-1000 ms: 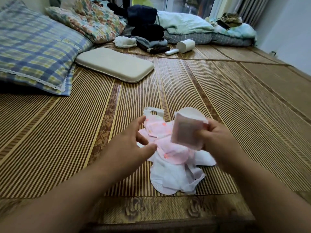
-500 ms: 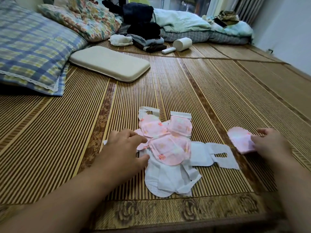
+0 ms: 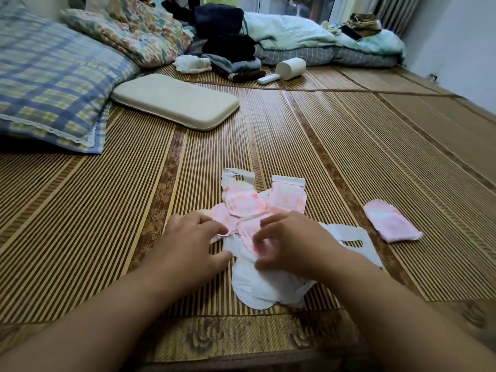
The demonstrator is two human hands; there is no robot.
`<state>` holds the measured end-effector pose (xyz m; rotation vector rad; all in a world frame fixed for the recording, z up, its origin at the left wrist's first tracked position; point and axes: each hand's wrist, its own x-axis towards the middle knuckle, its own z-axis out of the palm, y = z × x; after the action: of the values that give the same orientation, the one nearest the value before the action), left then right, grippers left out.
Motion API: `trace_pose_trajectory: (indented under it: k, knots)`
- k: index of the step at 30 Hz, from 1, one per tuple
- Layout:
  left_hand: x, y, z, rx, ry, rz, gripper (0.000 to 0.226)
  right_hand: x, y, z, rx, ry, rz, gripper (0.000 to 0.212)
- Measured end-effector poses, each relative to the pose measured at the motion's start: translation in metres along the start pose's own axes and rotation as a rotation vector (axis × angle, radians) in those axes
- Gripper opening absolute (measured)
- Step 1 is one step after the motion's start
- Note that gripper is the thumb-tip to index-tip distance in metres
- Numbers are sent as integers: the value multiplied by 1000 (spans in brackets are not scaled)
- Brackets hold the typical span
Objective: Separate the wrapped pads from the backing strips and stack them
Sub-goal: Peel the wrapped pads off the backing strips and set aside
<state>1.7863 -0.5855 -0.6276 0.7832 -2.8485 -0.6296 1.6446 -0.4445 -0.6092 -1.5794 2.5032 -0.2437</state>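
Note:
A heap of pink flowered wrapped pads (image 3: 245,204) and white backing strips (image 3: 257,288) lies on the bamboo mat in front of me. One pink wrapped pad (image 3: 390,224) lies alone on the mat to the right. My left hand (image 3: 193,237) rests on the left side of the heap, fingertips on a pink pad's edge. My right hand (image 3: 292,242) is over the middle of the heap, fingers curled onto a pink pad (image 3: 248,229); its grip is blurred. Another strip with a cut-out (image 3: 354,242) shows beside my right wrist.
A beige flat cushion (image 3: 174,100) lies further back on the mat. A plaid pillow (image 3: 48,81) is at the left. Folded clothes, bedding, a white roll (image 3: 291,68) and a remote lie at the far end. The mat's patterned border (image 3: 241,336) runs below the heap.
My right hand put the pink pad it held down on the mat at the right, let go, and came back to the heap. My left hand stayed on the heap.

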Motion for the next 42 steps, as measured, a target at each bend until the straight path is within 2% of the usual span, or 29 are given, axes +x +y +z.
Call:
trace_pose_trajectory:
  k: [3, 5, 9, 13, 16, 20, 25, 28, 33, 38, 42]
  knots:
    - [-4, -4, -4, -30, -22, -15, 50, 4, 3, 3, -52, 71, 1, 23]
    - [-6, -6, -6, -41, -31, -24, 50, 3, 0, 4, -83, 96, -5, 22]
    - [-7, -5, -8, -45, -29, 4, 49, -7, 2, -4, 56, 109, 51, 19]
    - [-7, -1, -7, -50, -32, 30, 50, -15, -1, 0, 75, 83, 129, 27]
    - [-4, 4, -5, -49, -25, 41, 50, -15, -10, 11, 8, 86, 182, 27]
    - [-3, 12, 0, -51, -37, 57, 49, -16, -13, 18, -102, 178, 139, 21]
    - [0, 18, 5, -62, -62, 63, 46, -19, -1, 5, 182, 57, 242, 18]
    - [4, 23, 7, -76, -52, 77, 43, -22, 4, 0, 342, 43, 296, 15]
    - [11, 31, 13, -129, 5, 98, 36, -21, 10, -5, 487, 49, 327, 13]
    - [18, 35, 18, -132, 144, 68, 32, -21, 14, -10, 589, 65, 329, 13]
    - [21, 40, 20, -125, 232, 71, 20, -24, 11, -13, 591, 129, 323, 13]
